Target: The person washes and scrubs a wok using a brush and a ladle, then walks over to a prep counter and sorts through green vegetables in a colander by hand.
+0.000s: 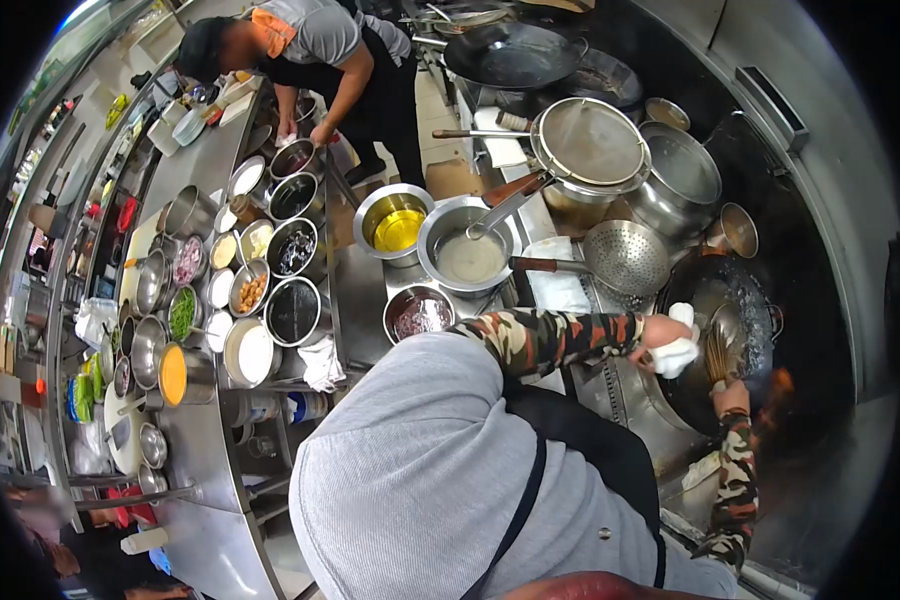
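My left hand [662,335] is closed on a folded white cloth [675,352] at the near rim of a dark wok [745,300]. The cloth covers the part of the rim or handle behind it. Farther right, my right hand [732,397] grips a bamboo wok brush [717,355], its bristles down inside the wok. A shiny patch of liquid appears to lie in the wok beside the brush. Flames [776,388] show under the wok's right side. Both my forearms wear camouflage sleeves.
A perforated strainer [625,258] lies left of the wok, near a round mesh sieve [590,140] on a pot. Pots of yellow oil [398,230] and cloudy liquid [470,258] stand farther left. Another person [310,50] bends over the counter, where several ingredient containers stand.
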Demonstrator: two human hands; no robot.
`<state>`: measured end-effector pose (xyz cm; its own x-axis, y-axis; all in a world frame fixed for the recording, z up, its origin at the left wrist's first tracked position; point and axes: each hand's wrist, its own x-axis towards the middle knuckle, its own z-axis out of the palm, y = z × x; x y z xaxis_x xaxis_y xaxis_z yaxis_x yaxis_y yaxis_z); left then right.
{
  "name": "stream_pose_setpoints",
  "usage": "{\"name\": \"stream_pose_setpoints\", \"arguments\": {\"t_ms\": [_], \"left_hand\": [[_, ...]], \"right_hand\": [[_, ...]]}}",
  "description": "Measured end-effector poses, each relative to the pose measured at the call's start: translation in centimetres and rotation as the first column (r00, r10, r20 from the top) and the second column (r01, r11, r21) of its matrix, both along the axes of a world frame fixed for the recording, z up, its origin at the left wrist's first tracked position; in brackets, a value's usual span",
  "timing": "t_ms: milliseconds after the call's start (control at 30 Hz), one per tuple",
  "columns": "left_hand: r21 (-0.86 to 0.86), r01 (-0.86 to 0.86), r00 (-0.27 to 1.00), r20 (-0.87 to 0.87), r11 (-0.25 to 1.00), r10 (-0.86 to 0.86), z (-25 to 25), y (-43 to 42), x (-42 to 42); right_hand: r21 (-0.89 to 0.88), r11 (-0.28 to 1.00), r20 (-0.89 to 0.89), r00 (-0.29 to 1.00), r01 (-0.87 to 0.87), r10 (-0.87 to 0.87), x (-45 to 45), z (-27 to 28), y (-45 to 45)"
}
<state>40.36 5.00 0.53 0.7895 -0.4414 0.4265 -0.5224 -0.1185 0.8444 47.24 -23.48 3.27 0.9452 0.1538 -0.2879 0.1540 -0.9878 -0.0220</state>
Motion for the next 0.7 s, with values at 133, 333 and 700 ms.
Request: {"name": "stream_pose_setpoints", "arguments": {"t_ms": [133,333,700], "left_hand": [[0.711,0.047,0.989,0.068,0.702,-0.135,1.8,3.8,-0.8],[0.897,0.014,0.938,-0.165,0.441,0.305,4.4,6.8,-4.4],[0.954,-0.266,0.961,0.252,0.138,0.114,4.5,7.7,-8.1]], "right_hand": [[0.073,0.985,-0.033,0.986,-0.158,0.161,-0.2,3.0,-7.4],[0.060,0.969,0.092,0.968,-0.241,0.235,0.4,0.3,-8.3],[0.508,0.811,-0.161,0.957,0.289,-0.240,0.7,-1.9,-8.2]]}}
